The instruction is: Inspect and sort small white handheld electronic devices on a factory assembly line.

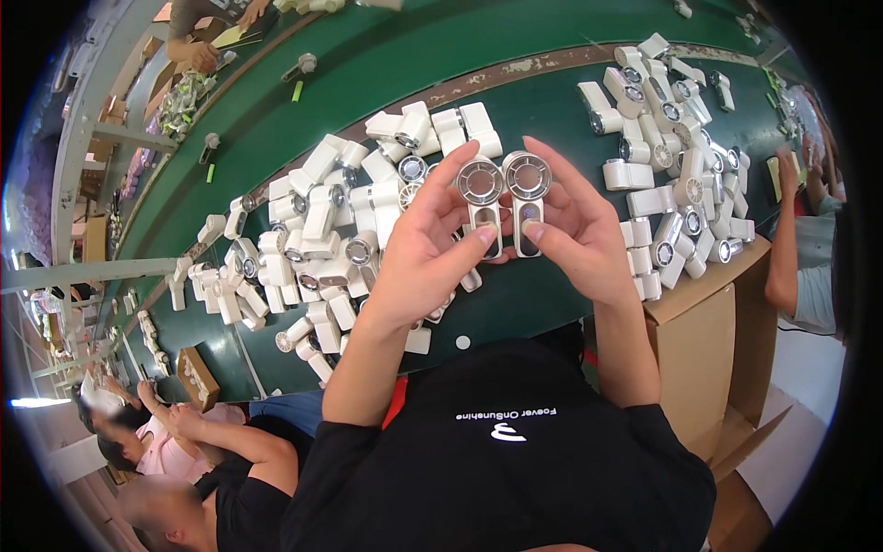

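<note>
Two small white handheld fans stand side by side in front of me, their round silver-ringed heads up and nearly touching. My left hand [414,253] is closed on the left fan [480,182], its thumb pressed on the dark front of the handle. The right fan [527,177] is in my right hand [589,241], whose thumb rests on its handle in the same way. The fingers behind both fans are partly hidden. Just beyond my left hand, a big heap of similar white fans [322,221] covers the green table [524,308].
To the right lies a second heap of white fans [639,202], beside an open cardboard box [704,340]. A green conveyor belt [386,60] runs along the far side, with a few fans on it. Co-workers sit at lower left and stand at right.
</note>
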`<act>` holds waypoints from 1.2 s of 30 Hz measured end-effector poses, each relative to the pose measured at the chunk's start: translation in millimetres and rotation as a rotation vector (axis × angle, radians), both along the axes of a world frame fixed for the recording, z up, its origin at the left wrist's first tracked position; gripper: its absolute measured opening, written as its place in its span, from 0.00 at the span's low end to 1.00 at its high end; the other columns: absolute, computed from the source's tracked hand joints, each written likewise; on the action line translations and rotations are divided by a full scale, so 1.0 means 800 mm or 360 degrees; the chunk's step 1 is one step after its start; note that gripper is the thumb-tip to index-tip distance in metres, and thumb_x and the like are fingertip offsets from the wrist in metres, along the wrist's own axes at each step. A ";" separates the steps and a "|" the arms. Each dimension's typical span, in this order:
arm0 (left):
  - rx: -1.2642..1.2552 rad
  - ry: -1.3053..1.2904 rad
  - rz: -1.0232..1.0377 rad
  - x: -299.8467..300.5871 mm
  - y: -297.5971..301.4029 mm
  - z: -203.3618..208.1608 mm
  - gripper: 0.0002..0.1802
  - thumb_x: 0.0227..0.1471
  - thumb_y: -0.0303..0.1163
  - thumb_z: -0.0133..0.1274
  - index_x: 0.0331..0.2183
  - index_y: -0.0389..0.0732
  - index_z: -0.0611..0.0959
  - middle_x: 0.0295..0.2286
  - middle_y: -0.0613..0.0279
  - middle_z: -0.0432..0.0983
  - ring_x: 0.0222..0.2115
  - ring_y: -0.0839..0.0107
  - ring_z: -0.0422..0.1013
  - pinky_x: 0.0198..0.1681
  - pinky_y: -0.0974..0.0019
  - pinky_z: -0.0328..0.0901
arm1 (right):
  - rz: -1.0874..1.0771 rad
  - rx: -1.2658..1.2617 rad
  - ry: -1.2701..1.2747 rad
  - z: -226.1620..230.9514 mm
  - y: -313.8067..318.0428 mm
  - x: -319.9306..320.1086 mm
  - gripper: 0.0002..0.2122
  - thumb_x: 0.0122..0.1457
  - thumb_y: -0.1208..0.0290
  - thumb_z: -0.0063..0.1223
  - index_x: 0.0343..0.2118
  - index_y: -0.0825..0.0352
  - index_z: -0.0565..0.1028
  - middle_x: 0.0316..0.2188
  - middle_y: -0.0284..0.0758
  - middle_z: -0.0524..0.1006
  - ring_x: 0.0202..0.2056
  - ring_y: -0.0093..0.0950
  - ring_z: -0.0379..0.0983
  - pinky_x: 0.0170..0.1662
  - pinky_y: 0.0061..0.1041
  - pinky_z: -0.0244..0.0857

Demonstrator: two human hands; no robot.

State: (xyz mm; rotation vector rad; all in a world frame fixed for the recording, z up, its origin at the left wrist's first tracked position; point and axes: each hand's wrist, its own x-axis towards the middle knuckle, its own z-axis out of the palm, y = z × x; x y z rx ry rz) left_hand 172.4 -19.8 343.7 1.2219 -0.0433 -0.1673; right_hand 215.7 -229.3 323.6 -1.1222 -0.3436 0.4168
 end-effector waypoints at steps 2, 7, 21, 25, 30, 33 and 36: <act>0.0026 -0.0003 -0.0007 0.003 -0.001 -0.002 0.43 0.63 0.14 0.53 0.74 0.40 0.57 0.54 0.53 0.73 0.55 0.64 0.74 0.49 0.60 0.79 | -0.0018 0.0002 0.0019 -0.004 0.000 0.002 0.37 0.63 0.87 0.51 0.76 0.72 0.55 0.58 0.47 0.77 0.54 0.34 0.80 0.58 0.36 0.76; -0.0006 0.0054 -0.0029 0.013 -0.002 0.004 0.43 0.63 0.15 0.54 0.74 0.40 0.58 0.53 0.52 0.73 0.55 0.64 0.74 0.48 0.59 0.79 | -0.0063 0.0061 0.0062 0.001 0.000 0.008 0.36 0.62 0.88 0.53 0.75 0.71 0.59 0.52 0.42 0.79 0.53 0.28 0.77 0.51 0.27 0.76; 0.1473 -0.0658 0.0172 0.217 -0.009 -0.017 0.17 0.65 0.38 0.59 0.52 0.42 0.81 0.39 0.48 0.80 0.41 0.53 0.77 0.48 0.54 0.70 | -0.0659 -0.1764 -0.0781 -0.086 0.008 0.026 0.26 0.63 0.68 0.63 0.64 0.64 0.72 0.53 0.49 0.73 0.55 0.49 0.69 0.54 0.45 0.73; 0.2060 -0.0857 -0.0176 0.282 0.007 -0.079 0.13 0.60 0.36 0.62 0.46 0.46 0.83 0.42 0.46 0.78 0.48 0.44 0.73 0.53 0.47 0.69 | -0.0428 -0.1550 -0.0785 -0.067 0.016 0.035 0.23 0.65 0.65 0.61 0.61 0.68 0.74 0.52 0.48 0.76 0.55 0.49 0.72 0.57 0.43 0.71; 0.2349 -0.0883 -0.0526 0.270 -0.001 -0.077 0.13 0.59 0.41 0.64 0.42 0.45 0.86 0.44 0.53 0.78 0.54 0.49 0.72 0.67 0.25 0.54 | -0.1216 -0.1842 -0.0825 -0.036 -0.040 0.101 0.19 0.62 0.68 0.64 0.53 0.71 0.77 0.47 0.47 0.79 0.51 0.49 0.73 0.55 0.45 0.69; 0.2232 -0.0905 -0.0784 0.286 -0.010 -0.045 0.17 0.63 0.45 0.60 0.37 0.40 0.88 0.35 0.48 0.81 0.46 0.48 0.77 0.63 0.30 0.62 | -0.1308 -0.2419 -0.0792 -0.032 -0.064 0.144 0.21 0.55 0.66 0.70 0.49 0.72 0.78 0.45 0.48 0.76 0.50 0.48 0.70 0.53 0.45 0.69; 0.1920 -0.0636 -0.0572 0.336 0.027 -0.041 0.17 0.62 0.44 0.61 0.40 0.38 0.88 0.41 0.46 0.84 0.46 0.46 0.79 0.52 0.53 0.73 | -0.1249 -0.2624 -0.0599 -0.065 -0.040 0.175 0.24 0.50 0.62 0.75 0.45 0.71 0.78 0.48 0.48 0.75 0.52 0.48 0.71 0.54 0.47 0.69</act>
